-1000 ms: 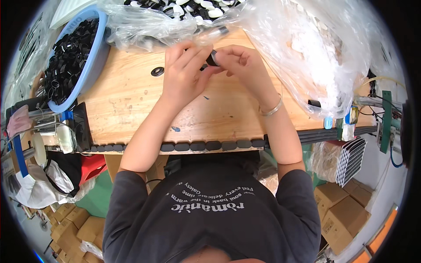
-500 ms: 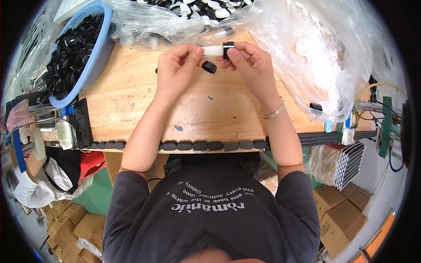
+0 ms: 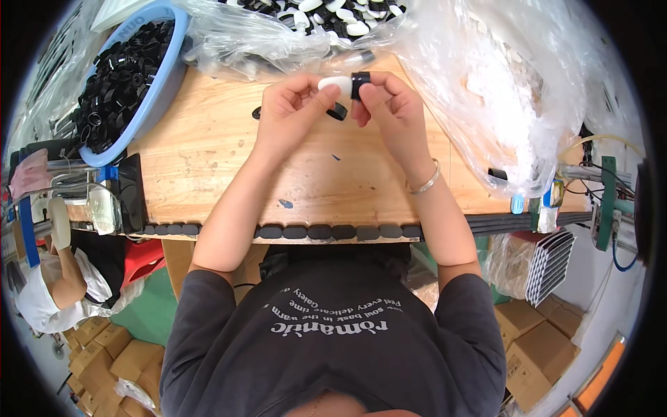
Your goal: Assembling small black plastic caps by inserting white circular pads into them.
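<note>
Your left hand [image 3: 292,108] pinches a small white piece [image 3: 335,85] between thumb and fingers, and your right hand [image 3: 392,108] pinches a black ring [image 3: 360,84] that sits against the right end of that piece; the two parts touch, held up over the far middle of the wooden bench [image 3: 208,167]. Just under your fingers, on the bench, lies a loose black ring [image 3: 338,111], partly hidden by your left thumb, and another small dark ring [image 3: 256,112] lies just left of your left hand. On your right wrist is a thin bracelet [image 3: 426,182]. Far left stands a blue basin [image 3: 156,104] heaped with black rings, its near rim reaching onto the bench. Along the far edge, right behind your hands, a clear bag [image 3: 257,42] holds mixed white and black pieces. To the right a large heap of clear plastic [image 3: 500,97] crowds the bench edge and closes in beside your right hand, and a black bit [image 3: 497,174] shows at its lower edge. A row of dark caps [image 3: 313,231] runs along the near edge of the bench, in front of your body. At the near left, beyond the bench, another person [image 3: 48,292] in white is at work, well apart from you. Cartons [image 3: 535,326] lie on the floor at the near right.
</note>
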### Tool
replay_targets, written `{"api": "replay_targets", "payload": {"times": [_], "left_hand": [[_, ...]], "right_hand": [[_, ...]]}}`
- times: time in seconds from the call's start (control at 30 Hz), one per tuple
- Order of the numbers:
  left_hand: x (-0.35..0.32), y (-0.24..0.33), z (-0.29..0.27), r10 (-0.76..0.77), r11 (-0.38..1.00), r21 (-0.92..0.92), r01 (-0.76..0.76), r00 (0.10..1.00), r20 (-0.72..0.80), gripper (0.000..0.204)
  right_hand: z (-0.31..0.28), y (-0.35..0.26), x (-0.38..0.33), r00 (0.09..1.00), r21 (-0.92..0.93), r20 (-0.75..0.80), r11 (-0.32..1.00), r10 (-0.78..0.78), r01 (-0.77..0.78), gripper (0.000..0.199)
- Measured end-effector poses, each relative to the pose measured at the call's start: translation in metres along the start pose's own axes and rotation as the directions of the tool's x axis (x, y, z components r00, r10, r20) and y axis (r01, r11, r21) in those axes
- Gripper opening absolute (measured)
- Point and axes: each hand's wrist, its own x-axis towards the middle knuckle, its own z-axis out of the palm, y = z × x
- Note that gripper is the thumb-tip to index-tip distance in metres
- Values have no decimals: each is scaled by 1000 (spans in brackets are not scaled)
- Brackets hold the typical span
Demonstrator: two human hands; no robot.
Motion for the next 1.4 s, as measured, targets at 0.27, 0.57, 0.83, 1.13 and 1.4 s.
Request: {"api": "replay_targets", "payload": {"times": [0.27, 0.57, 0.83, 1.13, 1.4], "left_hand": [[5, 4, 6, -20, 998, -67, 18, 999, -39, 14], [6, -14, 11, 279, 501, 736, -454, 890, 360, 22], [-2, -27, 13, 146, 374, 802, -465, 884, 445, 16], [2, -29, 11, 135, 521, 767, -375, 923, 360, 18], [2, -31, 9, 170, 551, 705, -446, 888, 428, 15]], "right_hand": [[-2, -39, 56, 994, -411, -4, 906, -112, 101, 19], [-57, -45, 112, 890, -643, 50, 667, -453, 375, 41], [-252, -43, 35, 803, -698, -495, 703, -333, -139, 23], [-322, -10, 98, 838, -962, -240, 7, -490, -272, 26], [-352, 2, 130, 891, -903, -397, -81, -220, -422, 25]]}}
